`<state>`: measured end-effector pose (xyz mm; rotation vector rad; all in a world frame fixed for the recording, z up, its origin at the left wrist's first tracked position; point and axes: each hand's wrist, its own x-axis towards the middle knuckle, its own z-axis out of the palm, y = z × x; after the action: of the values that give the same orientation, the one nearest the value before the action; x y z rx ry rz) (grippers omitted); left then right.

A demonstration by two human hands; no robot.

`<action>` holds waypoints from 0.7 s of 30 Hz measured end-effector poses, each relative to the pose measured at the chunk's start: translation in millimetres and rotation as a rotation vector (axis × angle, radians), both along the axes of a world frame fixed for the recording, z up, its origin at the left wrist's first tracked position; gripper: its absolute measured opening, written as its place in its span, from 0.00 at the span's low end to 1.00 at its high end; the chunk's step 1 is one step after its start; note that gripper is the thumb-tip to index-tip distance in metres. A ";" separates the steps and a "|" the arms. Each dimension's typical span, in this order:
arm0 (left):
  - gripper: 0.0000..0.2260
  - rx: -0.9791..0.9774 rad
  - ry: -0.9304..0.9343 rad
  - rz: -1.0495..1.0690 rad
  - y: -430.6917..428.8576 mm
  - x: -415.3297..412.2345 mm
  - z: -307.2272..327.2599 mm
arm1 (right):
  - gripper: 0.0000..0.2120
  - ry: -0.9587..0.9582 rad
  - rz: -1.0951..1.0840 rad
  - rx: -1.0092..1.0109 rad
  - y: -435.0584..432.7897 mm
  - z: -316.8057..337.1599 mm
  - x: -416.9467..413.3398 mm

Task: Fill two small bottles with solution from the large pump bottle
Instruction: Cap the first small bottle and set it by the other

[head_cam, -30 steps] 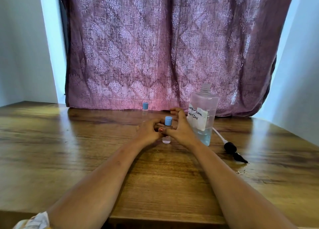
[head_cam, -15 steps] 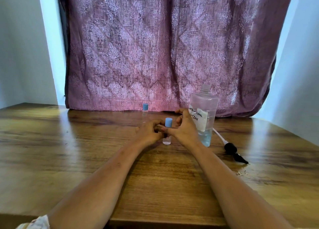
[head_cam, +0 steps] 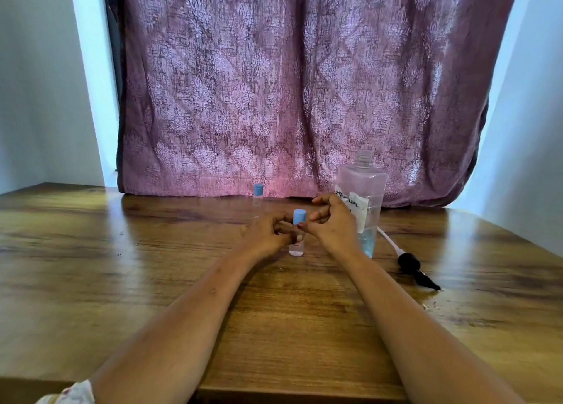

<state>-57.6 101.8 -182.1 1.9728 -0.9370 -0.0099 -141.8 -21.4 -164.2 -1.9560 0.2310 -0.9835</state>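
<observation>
Near small bottle (head_cam: pixel 297 241): clear body, blue cap (head_cam: pixel 299 216), upright on the wooden desk (head_cam: pixel 91 266), roughly mid-desk, a little liquid visible at its base. Flanked by both hands. Left hand (head_cam: pixel 264 235) wrapped against the bottle's left side, grip narrow and closed around the body just under the cap. Right hand (head_cam: pixel 332 225) at the cap's right side, thumb and forefinger tips touching or nearly touching the cap, remaining fingers curled and lifted; actual pinch on the cap hard to confirm, fingertips overlapping in view.

Second small bottle (head_cam: pixel 257 194): same blue cap, clear body, upright farther back, close to the foot of the curtain, well apart from both hands.

Large bottle (head_cam: pixel 364 202): clear, rectangular, upright just right of and behind the right hand, partly hidden by it. Neck open, threaded, no pump fitted. White handwritten label on the front, "LENS" legible. Bluish liquid low in the base, most of the body empty.

Pump head (head_cam: pixel 414 271): black, lying on its side on the desk to the right of the large bottle, white dip tube (head_cam: pixel 388 240) running back toward the bottle's base. A few wet drops (head_cam: pixel 429 304) on the wood near the nozzle.

Behind everything, mauve patterned curtain (head_cam: pixel 289 83) hanging to the desk's back edge. Pale walls either side. Scrap of patterned sleeve (head_cam: pixel 76 394) at the lower left corner.
</observation>
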 end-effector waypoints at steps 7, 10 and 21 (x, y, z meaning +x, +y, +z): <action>0.15 -0.072 0.054 -0.094 2.9 -2.3 4.3 | 0.26 0.107 0.148 -0.080 6.2 -8.0 8.1; 0.14 -0.071 0.069 -0.082 1.9 -1.4 2.2 | 0.20 0.053 0.121 -0.037 5.1 -5.9 6.3; 0.17 -0.019 0.041 -0.100 -2.4 -7.2 3.2 | 0.21 -0.025 0.027 0.014 11.8 0.0 -4.1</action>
<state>-64.8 99.4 -178.9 1.8999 -1.0046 -0.0974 -145.9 -9.6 -164.2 -1.9276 0.1960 -0.9859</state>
